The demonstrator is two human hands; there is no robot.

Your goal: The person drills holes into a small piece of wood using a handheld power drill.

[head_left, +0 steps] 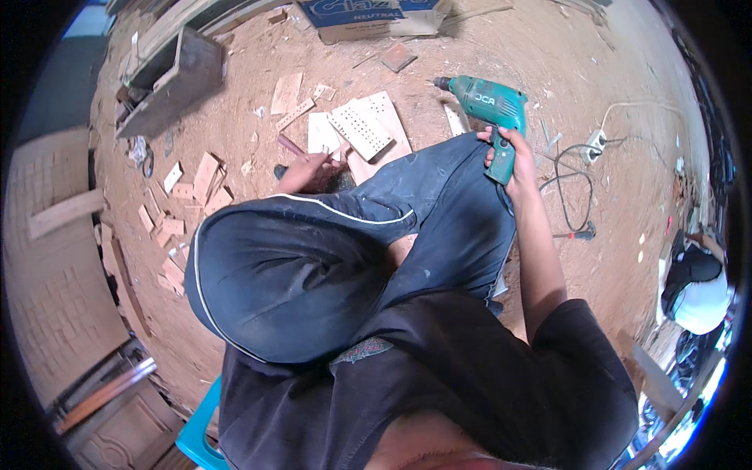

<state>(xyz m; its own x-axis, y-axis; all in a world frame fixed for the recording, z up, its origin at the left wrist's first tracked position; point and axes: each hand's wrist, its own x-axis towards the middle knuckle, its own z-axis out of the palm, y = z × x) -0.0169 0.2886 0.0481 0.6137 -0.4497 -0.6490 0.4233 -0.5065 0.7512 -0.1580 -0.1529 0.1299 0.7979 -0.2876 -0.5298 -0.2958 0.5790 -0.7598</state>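
Observation:
My right hand (513, 160) is wrapped round the handle of a green power drill (489, 102), above my right knee. Its dark chuck points left. My left hand (308, 170) reaches past my left leg, fingers closed together at the edge of some pale wooden pieces; whatever they pinch is too small to make out. Beside those fingers lies a wooden block with rows of drilled holes (360, 128), resting over a larger pale board (392, 117). A reddish-brown handle (290, 145) lies just beyond the left hand. My leg partly hides the left wrist.
Wood offcuts (205, 176) lie scattered at left. A grey wooden trough (176, 82) and a blue-and-tan carton (376, 27) stand farther off. At right, a cable runs near a white power strip (597, 145). Another person (697, 294) is at the far right.

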